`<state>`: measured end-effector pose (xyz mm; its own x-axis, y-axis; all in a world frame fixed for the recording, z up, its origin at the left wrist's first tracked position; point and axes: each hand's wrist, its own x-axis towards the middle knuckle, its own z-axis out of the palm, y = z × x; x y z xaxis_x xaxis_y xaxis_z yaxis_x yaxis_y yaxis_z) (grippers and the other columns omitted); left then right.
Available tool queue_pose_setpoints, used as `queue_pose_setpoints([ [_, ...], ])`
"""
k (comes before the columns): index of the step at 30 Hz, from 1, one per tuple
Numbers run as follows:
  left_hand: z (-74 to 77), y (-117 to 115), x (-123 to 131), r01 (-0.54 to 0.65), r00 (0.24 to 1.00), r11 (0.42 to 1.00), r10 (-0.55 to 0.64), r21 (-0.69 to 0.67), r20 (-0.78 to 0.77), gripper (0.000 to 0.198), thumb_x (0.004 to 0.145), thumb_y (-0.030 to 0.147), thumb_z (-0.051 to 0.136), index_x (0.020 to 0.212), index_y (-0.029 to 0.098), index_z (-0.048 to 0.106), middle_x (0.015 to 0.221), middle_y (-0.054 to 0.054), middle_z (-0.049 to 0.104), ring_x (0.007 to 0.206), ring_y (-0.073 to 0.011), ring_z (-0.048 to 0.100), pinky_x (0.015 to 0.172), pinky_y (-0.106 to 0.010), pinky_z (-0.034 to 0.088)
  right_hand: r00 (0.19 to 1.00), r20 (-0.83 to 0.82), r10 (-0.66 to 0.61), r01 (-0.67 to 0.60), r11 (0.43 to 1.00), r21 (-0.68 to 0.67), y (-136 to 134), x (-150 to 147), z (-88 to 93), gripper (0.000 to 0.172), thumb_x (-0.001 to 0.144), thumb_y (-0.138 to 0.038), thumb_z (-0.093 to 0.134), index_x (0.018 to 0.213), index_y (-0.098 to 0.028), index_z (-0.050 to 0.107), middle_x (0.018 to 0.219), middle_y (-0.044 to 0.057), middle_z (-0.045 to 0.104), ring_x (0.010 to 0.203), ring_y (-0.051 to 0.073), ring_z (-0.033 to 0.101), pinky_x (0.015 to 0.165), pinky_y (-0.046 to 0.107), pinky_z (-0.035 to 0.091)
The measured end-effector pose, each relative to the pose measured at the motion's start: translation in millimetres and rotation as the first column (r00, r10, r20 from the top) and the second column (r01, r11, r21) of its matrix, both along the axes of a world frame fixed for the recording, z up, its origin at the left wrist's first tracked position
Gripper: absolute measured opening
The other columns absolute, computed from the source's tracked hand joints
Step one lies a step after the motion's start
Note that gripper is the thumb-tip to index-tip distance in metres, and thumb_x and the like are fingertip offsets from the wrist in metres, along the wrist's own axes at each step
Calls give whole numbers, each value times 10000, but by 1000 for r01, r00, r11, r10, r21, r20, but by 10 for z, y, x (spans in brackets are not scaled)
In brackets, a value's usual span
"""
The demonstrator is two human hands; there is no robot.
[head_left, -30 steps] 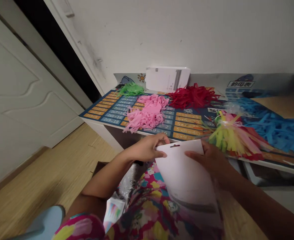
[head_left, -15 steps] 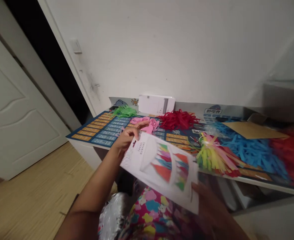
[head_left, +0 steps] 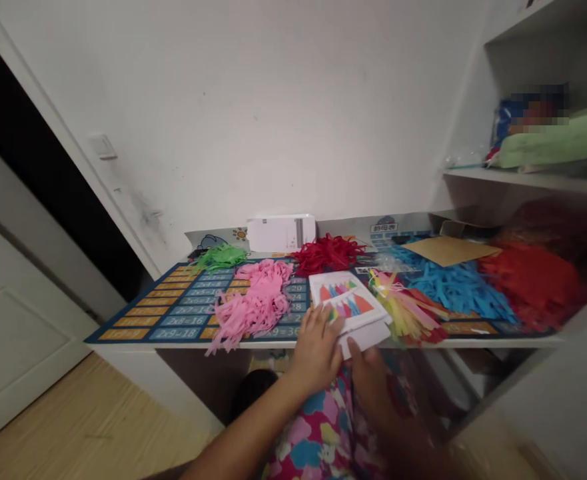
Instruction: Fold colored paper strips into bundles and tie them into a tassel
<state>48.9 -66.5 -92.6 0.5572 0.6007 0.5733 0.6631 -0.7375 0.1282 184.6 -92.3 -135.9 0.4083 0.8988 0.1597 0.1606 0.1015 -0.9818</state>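
A white packaging card [head_left: 352,313], printed with colourful tassel bunting, lies at the front edge of the desk with a plain white flap [head_left: 366,339] on its near side. My left hand [head_left: 317,347] is on the card's near left corner, fingers over the top and thumb near the flap. At the near edge my right hand [head_left: 370,373] grips the flap, its thumb on top and the other fingers hidden. Pink fringed paper [head_left: 258,297] lies left of the card. A yellow, green and pink tassel [head_left: 408,310] is just to its right.
Green fringe [head_left: 222,257], red fringe [head_left: 328,253], blue fringe [head_left: 458,287] and orange-red fringe [head_left: 530,283] lie along the desk. A brown envelope [head_left: 450,250] sits on the blue fringe. A white package [head_left: 280,233] leans against the wall. Shelves [head_left: 528,177] stand at right.
The card has gone from being held tilted in front of the desk to lying at its edge, with a flap now showing. My view has shifted right, and the pink fringe is uncovered.
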Motion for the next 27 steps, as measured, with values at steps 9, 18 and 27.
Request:
queue_pose_setpoints([
  [9,-281,311,-40,-73,997,996,71,59,37,668,871,65,434,1529,118,329,1467,-204,535,1391,-283,494,1135,-495,438,837,504,213,-215,975,-55,-239,305,364,457,935,-539,417,777,-221,705,787,81,748,760,268,703,724,361,518],
  [18,-219,338,-51,-303,899,948,253,92,357,650,910,43,353,1549,159,332,1479,-145,543,1405,-233,482,1162,-436,429,477,879,-12,283,949,-141,832,1198,769,839,831,-580,668,1518,-171,414,1592,250,290,1388,464,380,1054,613,357],
  [27,-321,428,47,-260,936,963,233,73,262,620,873,15,366,1480,127,424,1473,-178,538,1421,-272,456,1161,-534,401,480,874,71,185,966,-180,883,1340,494,673,865,-108,484,1526,-216,414,1547,163,414,1263,312,564,1021,421,472],
])
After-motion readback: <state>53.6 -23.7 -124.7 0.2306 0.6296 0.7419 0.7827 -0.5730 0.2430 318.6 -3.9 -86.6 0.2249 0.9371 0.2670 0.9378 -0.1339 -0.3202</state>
